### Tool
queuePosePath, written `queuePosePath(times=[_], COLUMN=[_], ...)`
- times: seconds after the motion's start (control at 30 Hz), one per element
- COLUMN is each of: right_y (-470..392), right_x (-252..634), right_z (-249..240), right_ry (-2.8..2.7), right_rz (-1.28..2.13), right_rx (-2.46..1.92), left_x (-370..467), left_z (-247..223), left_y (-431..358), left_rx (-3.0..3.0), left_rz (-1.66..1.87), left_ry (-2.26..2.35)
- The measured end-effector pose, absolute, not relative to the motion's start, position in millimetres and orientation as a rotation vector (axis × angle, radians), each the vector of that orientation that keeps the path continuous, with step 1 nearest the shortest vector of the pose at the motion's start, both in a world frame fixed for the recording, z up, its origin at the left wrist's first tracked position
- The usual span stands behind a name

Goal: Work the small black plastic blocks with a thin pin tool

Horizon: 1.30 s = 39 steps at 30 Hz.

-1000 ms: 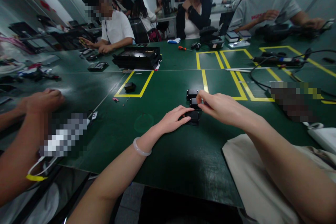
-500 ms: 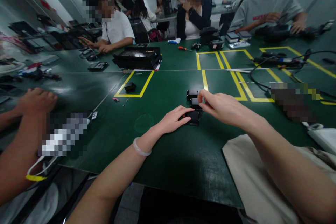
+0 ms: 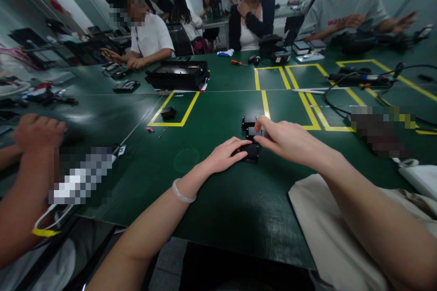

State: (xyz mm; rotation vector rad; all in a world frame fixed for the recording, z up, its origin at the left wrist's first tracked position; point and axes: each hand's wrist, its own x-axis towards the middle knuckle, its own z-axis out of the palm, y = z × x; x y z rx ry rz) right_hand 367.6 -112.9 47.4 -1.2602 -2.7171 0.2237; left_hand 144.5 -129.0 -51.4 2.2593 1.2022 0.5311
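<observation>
Three small black parts stand in a column on the green table (image 3: 211, 200): a far one (image 3: 249, 122), a middle one (image 3: 253, 133) and a near one (image 3: 251, 152). My left hand (image 3: 226, 155) rests its fingers on the left side of the near part, thumb and fingers apart on it. Over the right side of the middle part is my right hand (image 3: 278, 135), thumb and index finger curled close together. Anything between those fingertips is too small to make out.
A black tray-like unit (image 3: 177, 75) sits at the back left, with a small black block (image 3: 168, 112) nearer. Cables (image 3: 327, 100) and a beige cloth (image 3: 314, 209) lie at the right. Another person's hand (image 3: 39, 132) is at the left; people sit across the table.
My right hand has shifted slightly left over the middle part. My left hand stays at the near part. Across the table at the right, a person's hand has lifted.
</observation>
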Motion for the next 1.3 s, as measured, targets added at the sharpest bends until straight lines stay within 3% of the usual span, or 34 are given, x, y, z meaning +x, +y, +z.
queuePosePath(times=[1.3], right_y=[-109.8], right_x=[367.7], right_z=[47.0], right_ry=[-2.698], right_rz=[0.26], right_rx=[-1.283], left_x=[143.1], left_z=[-52.8], left_y=[-128.5], left_rx=[2.288], left_rz=[0.513], left_ry=[1.185])
